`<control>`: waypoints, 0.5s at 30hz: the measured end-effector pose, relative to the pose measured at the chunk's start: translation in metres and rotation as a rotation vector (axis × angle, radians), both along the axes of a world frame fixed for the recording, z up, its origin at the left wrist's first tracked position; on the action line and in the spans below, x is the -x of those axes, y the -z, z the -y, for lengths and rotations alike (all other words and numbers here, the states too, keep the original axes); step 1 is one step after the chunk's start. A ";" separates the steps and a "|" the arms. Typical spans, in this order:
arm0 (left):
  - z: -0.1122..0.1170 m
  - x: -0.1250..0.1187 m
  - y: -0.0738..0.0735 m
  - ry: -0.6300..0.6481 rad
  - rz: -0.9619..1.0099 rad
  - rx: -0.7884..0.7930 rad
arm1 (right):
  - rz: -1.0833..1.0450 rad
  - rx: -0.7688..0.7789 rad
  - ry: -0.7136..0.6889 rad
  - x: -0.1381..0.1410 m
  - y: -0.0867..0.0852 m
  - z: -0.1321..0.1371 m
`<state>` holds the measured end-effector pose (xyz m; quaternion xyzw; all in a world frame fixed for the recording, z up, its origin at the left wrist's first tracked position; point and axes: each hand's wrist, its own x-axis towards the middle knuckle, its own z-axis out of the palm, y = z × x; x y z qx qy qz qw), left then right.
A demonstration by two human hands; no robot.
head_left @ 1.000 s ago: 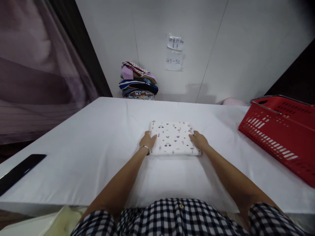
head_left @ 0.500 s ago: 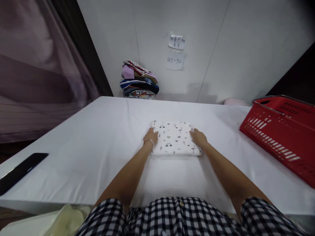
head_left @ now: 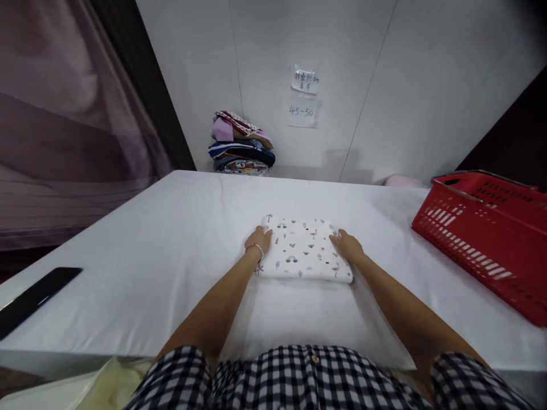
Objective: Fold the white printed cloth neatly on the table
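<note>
Currently, in the head view, the folded cloth (head_left: 303, 250) is held at its side edges by the left hand (head_left: 258, 240) and right hand (head_left: 348, 246), fingers (head_left: 343, 233) closed on it, mid-tabletop (head_left: 171, 239). Layers could be skewed or creased if pulled unevenly. Far fingertips are hidden; red basket (head_left: 478, 239) is cut off at the frame edge.
</note>
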<state>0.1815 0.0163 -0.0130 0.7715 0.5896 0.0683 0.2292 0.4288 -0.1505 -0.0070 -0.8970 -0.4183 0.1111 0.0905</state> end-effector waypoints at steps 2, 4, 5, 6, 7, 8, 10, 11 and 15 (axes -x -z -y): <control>-0.002 -0.001 0.000 0.001 -0.015 -0.001 | -0.005 -0.003 0.020 -0.004 -0.001 -0.005; -0.002 -0.001 -0.001 0.003 -0.021 0.001 | -0.010 -0.002 0.027 -0.005 -0.001 -0.009; -0.001 -0.001 -0.002 0.005 -0.022 0.002 | -0.011 -0.001 0.024 -0.005 -0.001 -0.010; 0.000 -0.001 -0.002 0.007 -0.023 0.003 | -0.011 0.000 0.019 -0.005 0.000 -0.009; 0.000 -0.001 -0.003 0.009 -0.022 0.004 | -0.009 0.000 0.013 -0.004 0.000 -0.008; 0.001 0.000 -0.004 0.009 -0.022 0.004 | -0.007 -0.002 0.008 -0.003 0.001 -0.007; 0.003 0.002 -0.004 0.012 -0.014 -0.002 | 0.000 -0.006 0.000 0.000 0.002 -0.003; 0.004 0.004 -0.004 0.016 -0.002 -0.010 | 0.003 -0.008 -0.002 0.001 0.002 -0.001; 0.016 0.016 0.000 0.031 0.050 -0.043 | 0.004 -0.010 -0.001 0.001 0.004 0.004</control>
